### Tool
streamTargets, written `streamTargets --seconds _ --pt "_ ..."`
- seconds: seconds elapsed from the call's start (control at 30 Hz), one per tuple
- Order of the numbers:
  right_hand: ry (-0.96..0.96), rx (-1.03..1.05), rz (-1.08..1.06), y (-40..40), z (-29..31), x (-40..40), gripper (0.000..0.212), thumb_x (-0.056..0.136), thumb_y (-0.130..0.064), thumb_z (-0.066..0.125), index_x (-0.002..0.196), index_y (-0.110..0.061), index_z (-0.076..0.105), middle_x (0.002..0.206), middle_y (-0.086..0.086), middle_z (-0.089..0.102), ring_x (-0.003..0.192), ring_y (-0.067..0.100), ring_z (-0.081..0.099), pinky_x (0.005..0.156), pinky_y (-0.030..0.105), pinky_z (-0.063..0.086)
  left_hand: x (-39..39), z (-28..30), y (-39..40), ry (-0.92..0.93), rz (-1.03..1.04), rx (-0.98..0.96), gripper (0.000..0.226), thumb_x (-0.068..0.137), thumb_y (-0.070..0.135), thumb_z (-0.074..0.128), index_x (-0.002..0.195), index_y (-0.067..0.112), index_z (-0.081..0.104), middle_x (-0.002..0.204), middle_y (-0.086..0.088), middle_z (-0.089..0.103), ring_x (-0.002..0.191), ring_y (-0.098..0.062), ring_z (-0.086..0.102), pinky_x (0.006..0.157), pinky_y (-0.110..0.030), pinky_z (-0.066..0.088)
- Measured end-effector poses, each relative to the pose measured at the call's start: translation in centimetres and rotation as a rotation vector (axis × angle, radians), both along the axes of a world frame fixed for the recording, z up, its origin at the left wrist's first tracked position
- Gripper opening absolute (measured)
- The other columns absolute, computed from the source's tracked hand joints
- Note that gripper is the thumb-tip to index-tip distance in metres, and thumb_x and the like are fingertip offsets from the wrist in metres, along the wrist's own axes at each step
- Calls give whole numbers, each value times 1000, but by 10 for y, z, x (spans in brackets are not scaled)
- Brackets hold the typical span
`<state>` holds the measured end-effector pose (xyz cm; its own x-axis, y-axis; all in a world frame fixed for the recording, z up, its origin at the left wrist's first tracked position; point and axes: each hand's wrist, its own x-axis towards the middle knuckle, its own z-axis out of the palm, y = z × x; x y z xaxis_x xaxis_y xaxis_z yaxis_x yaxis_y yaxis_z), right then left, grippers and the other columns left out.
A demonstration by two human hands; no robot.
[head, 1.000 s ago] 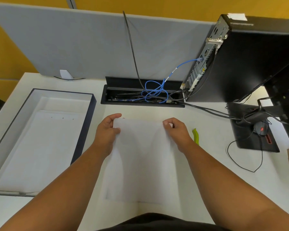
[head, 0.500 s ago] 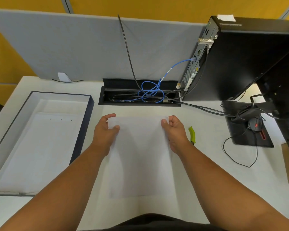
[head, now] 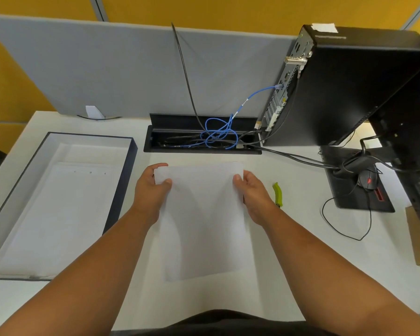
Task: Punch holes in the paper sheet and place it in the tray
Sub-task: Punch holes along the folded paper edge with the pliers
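Your left hand point(head: 150, 190) pinched the paper sheet point(head: 201, 219) at its far-left corner, thumb on top, fingers curled behind. Your right hand point(head: 255, 195) gripped the far-right edge the same way. The sheet was held up over the desk point(head: 301, 251) in front of you, between both hands; no holes visible in it, too faint to be sure. The tray point(head: 129, 166) sat to the left, a punched sheet point(head: 58, 209) already inside. Green tool point(head: 277, 194) lay just right of your right hand. Judged step: carrying the sheet, likely toward the tray. Next move would need a leftward swing, clearing the tray's near wall, then lowering it flat.
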<state>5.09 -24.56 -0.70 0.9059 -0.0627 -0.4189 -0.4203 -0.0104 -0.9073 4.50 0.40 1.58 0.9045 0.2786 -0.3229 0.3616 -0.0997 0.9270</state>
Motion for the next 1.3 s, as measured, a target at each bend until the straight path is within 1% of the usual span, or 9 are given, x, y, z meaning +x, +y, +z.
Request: streamTargets --seconds 0.1,0.3,0.4,0.63,0.77,0.93,1.0,1.17,1.3 --pt "14 -83 51 0 -7 -9 14 94 -27 56 100 -14 59 105 11 69 95 28 67 83 41 56 -1 0 1 32 -1 -78 37 93 12 60 124 32 54 127 1 55 110 -25 56 90 -38 52" --pt "24 -108 55 6 -10 -8 37 84 -43 58 113 -19 57 120 12 63 111 28 62 100 54 47 -15 -11 -3 152 -30 -121 44 91 17 62 133 21 49 122 -2 61 110 -27 59 94 -45 50" --pt "4 -85 78 7 1 -10 39 90 -36 58 127 -25 53 125 0 64 113 22 62 98 46 50 -13 -3 -9 90 -30 -105 43 92 13 60 133 20 48 121 -3 60 106 -23 60 86 -37 51" --pt "-154 -61 -5 9 42 -3 24 98 -13 54 118 -25 53 111 -4 66 99 14 65 76 27 54 -1 32 -17 -81 -13 -78 44 90 8 61 130 23 50 119 0 62 106 -20 61 82 -32 51" --pt "-298 -77 -39 7 64 0 36 95 -10 55 124 -29 48 120 0 63 108 20 62 87 35 54 -1 53 -21 -232 -48 17 58 86 4 61 130 37 43 120 9 58 107 -11 59 89 -31 51" --pt "-461 -103 -28 10 89 0 60 98 -3 42 138 -47 39 146 -17 41 136 0 38 110 29 37 -6 68 -22 -377 -112 106 77 83 -3 58 136 48 35 135 19 46 111 11 51 88 -10 43" --pt "-487 -120 -16 10 92 0 57 99 -2 40 140 -42 41 146 -21 40 133 -8 37 113 30 34 -8 69 -22 -370 -111 90 77 82 -5 57 133 49 37 134 18 47 110 7 52 85 -11 45" --pt "-490 -192 13 7 86 -2 54 97 -3 43 129 -45 50 129 -11 59 110 14 61 101 42 49 -12 64 -16 -298 -111 21 72 78 -9 58 123 45 46 120 8 57 103 -12 62 79 -25 55" --pt "-460 -196 20 7 77 -3 45 98 -9 44 124 -44 55 124 -12 62 103 10 64 96 40 52 -16 59 -13 -262 -108 26 68 76 -8 58 116 45 47 112 4 58 100 -18 61 77 -34 57"
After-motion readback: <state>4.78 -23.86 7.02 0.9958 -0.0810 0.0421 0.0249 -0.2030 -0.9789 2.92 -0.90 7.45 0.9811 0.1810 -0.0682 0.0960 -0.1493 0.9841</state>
